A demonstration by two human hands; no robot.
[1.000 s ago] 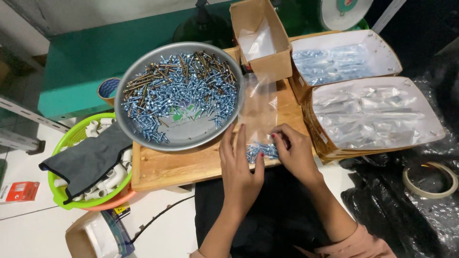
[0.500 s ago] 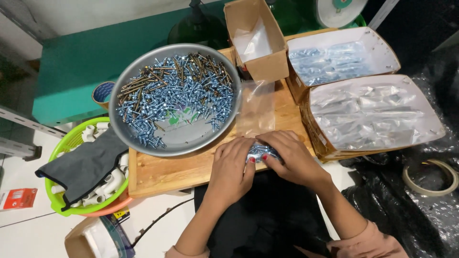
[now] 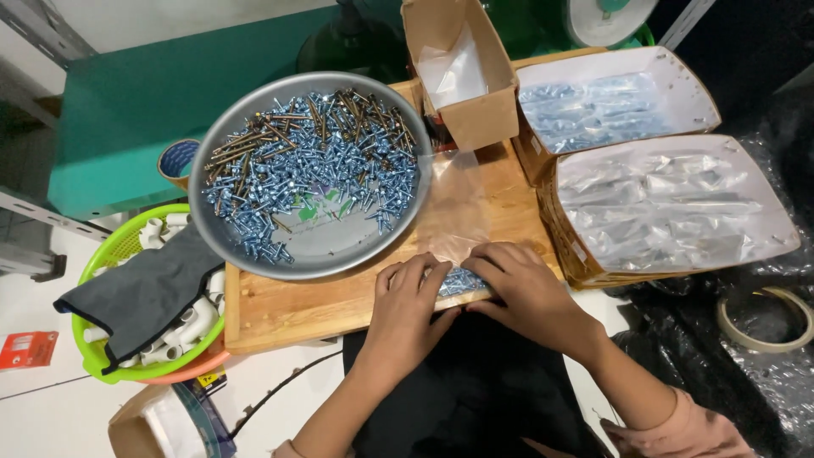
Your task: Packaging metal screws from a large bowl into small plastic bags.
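A clear plastic bag [image 3: 458, 212] lies flat on the wooden board [image 3: 297, 301], with a small bunch of blue screws [image 3: 460, 281] in its near end. My left hand [image 3: 407, 305] presses on the bag's near left corner beside the screws. My right hand [image 3: 517, 284] presses on the bag's near right side, its fingers bent over the screws. Both hands touch the bag at the board's front edge. A round metal pan [image 3: 339, 246] piled with loose blue and brown screws [image 3: 314, 165] sits just left of the bag.
Two white-lined cardboard boxes [image 3: 678, 199] [image 3: 610, 97] of filled bags stand at right, a narrow cardboard box [image 3: 462, 64] at the back. A green basket [image 3: 119, 254] with white pipe fittings and a grey cloth is at left. A tape roll [image 3: 763, 318] lies on black plastic.
My hands came together over the screws in the bag, then spread slightly, pressing the bag flat at the board's edge. The bag now lies smoother.
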